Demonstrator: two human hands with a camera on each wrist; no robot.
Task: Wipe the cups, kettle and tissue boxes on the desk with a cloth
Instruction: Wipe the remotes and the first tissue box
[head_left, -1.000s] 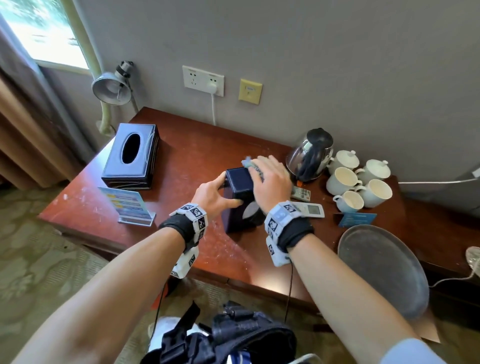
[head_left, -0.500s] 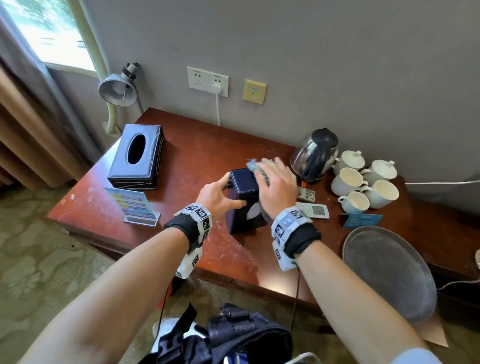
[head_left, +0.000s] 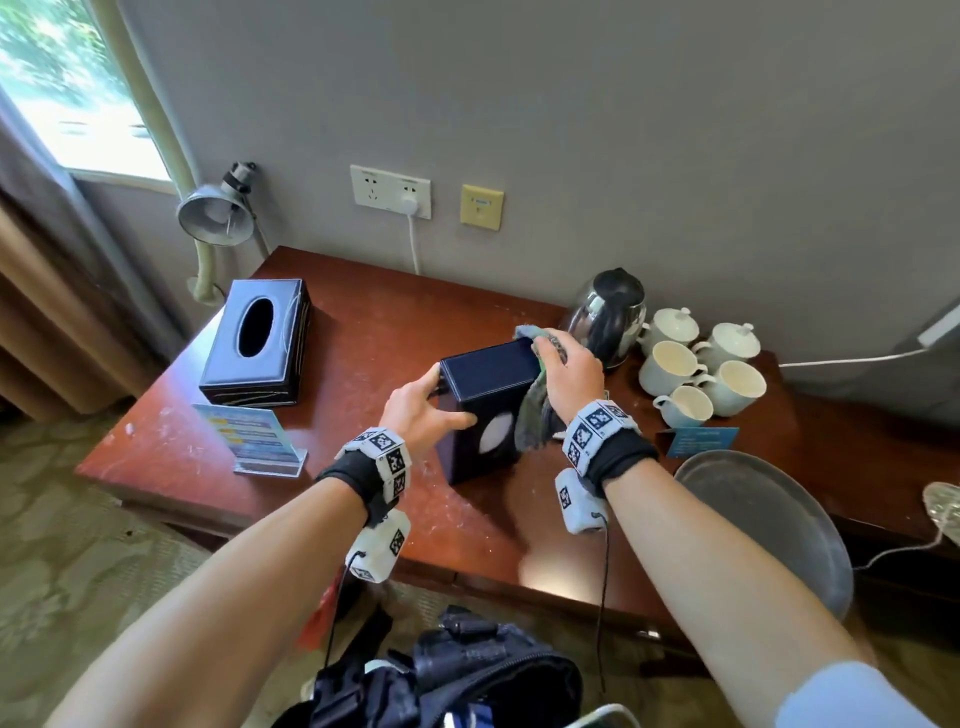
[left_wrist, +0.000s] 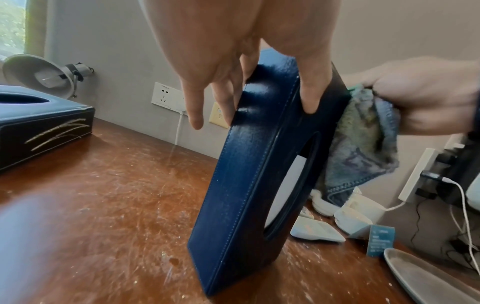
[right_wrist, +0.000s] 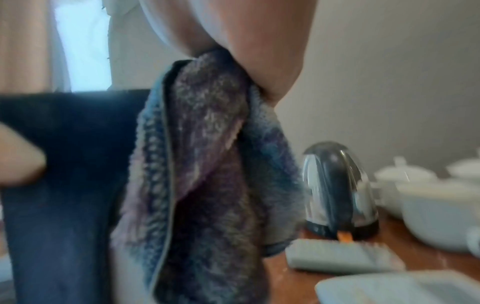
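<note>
Leather-look box: a dark blue tissue box (head_left: 488, 410) is stood on end on the table (head_left: 337, 364), long axis near vertical and slightly tilted, its oval opening turned toward the person.
Left hand: the left hand (head_left: 423, 410) is clamped on the box's upper left edge, thumb on the opening face, fingers behind.
Right hand: the right hand (head_left: 569, 376) is closed on a grey-blue cloth (head_left: 535, 415), which is pressed at the box's upper right corner and hangs down its right side.
Key relation: the box is held between the two hands; the wiping hand is on the right, so the free length of that side runs downward from it.
Second box: another tissue box (head_left: 257, 345) lies flat, well apart to the left.
Kettle and cups: a kettle (head_left: 605, 317) and white cups (head_left: 701, 371) stand just beyond the right hand.
Left wrist view: the stitched side and tilt are shown here (left_wrist: 249, 174).
Right wrist view: blurred; only the draped cloth (right_wrist: 207, 174) is clear.
</note>
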